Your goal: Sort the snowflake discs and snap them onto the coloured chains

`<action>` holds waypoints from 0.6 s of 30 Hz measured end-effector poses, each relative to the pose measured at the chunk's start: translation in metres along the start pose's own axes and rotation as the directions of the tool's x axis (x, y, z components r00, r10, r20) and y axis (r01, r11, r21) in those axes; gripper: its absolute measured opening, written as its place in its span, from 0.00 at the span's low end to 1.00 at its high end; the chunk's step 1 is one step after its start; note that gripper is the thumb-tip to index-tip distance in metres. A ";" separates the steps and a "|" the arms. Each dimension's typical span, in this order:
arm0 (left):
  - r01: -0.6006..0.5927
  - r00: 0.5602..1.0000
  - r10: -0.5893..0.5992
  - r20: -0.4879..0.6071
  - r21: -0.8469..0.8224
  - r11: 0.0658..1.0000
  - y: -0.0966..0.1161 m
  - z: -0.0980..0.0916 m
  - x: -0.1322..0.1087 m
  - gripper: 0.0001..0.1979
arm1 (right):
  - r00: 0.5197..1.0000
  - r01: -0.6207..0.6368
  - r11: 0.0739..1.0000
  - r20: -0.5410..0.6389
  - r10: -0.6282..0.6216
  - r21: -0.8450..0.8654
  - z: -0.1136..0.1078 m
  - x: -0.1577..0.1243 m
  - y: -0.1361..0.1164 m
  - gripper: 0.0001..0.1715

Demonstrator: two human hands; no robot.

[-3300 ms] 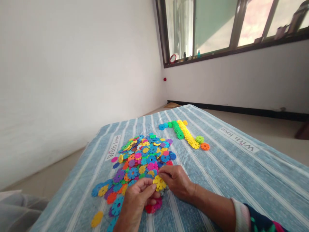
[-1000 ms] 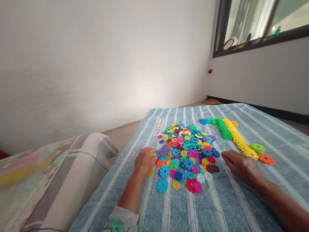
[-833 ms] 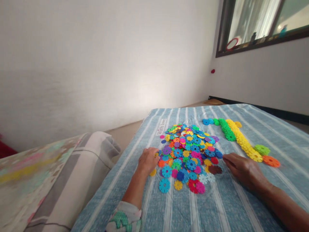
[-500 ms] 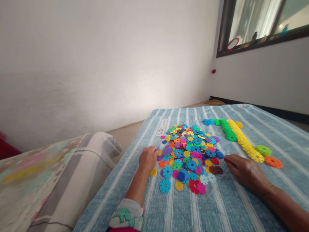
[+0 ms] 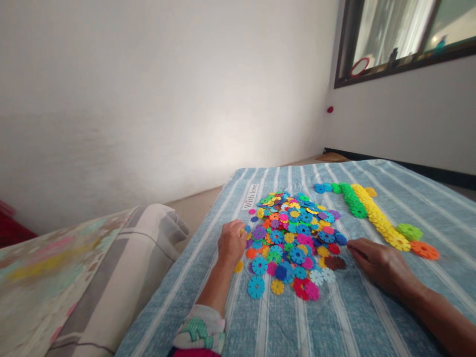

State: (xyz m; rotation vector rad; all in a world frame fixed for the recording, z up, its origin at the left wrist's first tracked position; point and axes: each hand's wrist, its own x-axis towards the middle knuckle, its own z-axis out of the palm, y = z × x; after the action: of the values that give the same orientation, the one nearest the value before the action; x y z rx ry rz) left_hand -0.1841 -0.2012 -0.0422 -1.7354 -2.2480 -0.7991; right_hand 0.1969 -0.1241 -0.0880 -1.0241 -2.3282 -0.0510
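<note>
A heap of colourful notched plastic discs point(image 5: 297, 255) lies on the striped cloth. At its left edge, my left hand point(image 5: 232, 242) has curled fingers pinched on a small yellow disc point(image 5: 241, 231), which is mostly covered. My right hand point(image 5: 381, 262) rests at the heap's right side, its fingers pressed together near a red disc point(image 5: 339, 238) and a brown disc point(image 5: 335, 262). Anything between those fingers is hidden. Beyond that hand stretch an overlapping row of yellow discs point(image 5: 379, 220) and a shorter green row point(image 5: 352, 201).
Blue striped cloth point(image 5: 420, 193) covers the table. Past the yellow row lie a lime disc point(image 5: 409, 231) and an orange disc point(image 5: 424, 250). Folded bedding point(image 5: 148, 253) is at the left; a white wall point(image 5: 167, 99) and a window point(image 5: 401, 34) stand behind.
My left hand has shifted slightly up and right, its fingers now on the yellow disc at the heap's edge. My right hand stays nearly where it was.
</note>
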 end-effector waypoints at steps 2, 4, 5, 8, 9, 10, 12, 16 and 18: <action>-0.080 0.997 0.080 -0.012 -0.030 0.996 0.008 -0.001 -0.003 0.11 | 1.000 -0.003 1.000 0.002 0.003 0.000 0.000 0.000 0.000 0.18; -0.179 0.984 0.179 0.005 -0.072 0.981 0.017 0.000 -0.006 0.11 | 1.000 -0.006 1.000 0.005 0.006 -0.002 0.000 0.000 -0.001 0.18; -0.211 0.977 0.214 0.024 -0.088 0.974 0.021 0.000 -0.007 0.11 | 1.000 -0.008 1.000 0.006 0.008 -0.002 0.000 0.000 -0.001 0.18; -0.241 0.961 0.253 0.112 -0.114 0.964 0.029 0.002 -0.010 0.13 | 1.000 -0.012 1.000 0.012 0.012 0.000 0.000 0.001 -0.001 0.18; -0.239 0.957 0.255 0.141 -0.118 0.964 0.031 0.002 -0.011 0.14 | 1.000 -0.011 1.000 0.015 0.011 0.001 0.000 0.001 -0.001 0.18; -0.237 0.953 0.255 0.164 -0.123 0.964 0.032 0.002 -0.012 0.14 | 1.000 -0.009 1.000 0.017 0.009 0.000 0.000 0.001 0.000 0.18; -0.235 0.947 0.257 0.193 -0.128 0.963 0.033 0.000 -0.013 0.13 | 1.000 -0.009 1.000 0.017 0.009 -0.005 0.000 0.001 -0.001 0.19; -0.210 0.947 0.233 0.223 -0.120 0.970 0.036 -0.009 -0.015 0.10 | 1.000 -0.013 1.000 0.001 0.013 0.008 -0.001 0.002 -0.003 0.19; -0.173 0.950 0.199 0.242 -0.122 0.977 0.036 -0.013 -0.015 0.11 | 1.000 -0.012 1.000 -0.011 0.013 0.027 -0.003 0.003 -0.004 0.19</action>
State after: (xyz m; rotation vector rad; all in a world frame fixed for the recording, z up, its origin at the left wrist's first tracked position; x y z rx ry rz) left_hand -0.1480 -0.2143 -0.0272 -2.1702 -2.1813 -0.6934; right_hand 0.1937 -0.1257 -0.0833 -1.0226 -2.3059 -0.0204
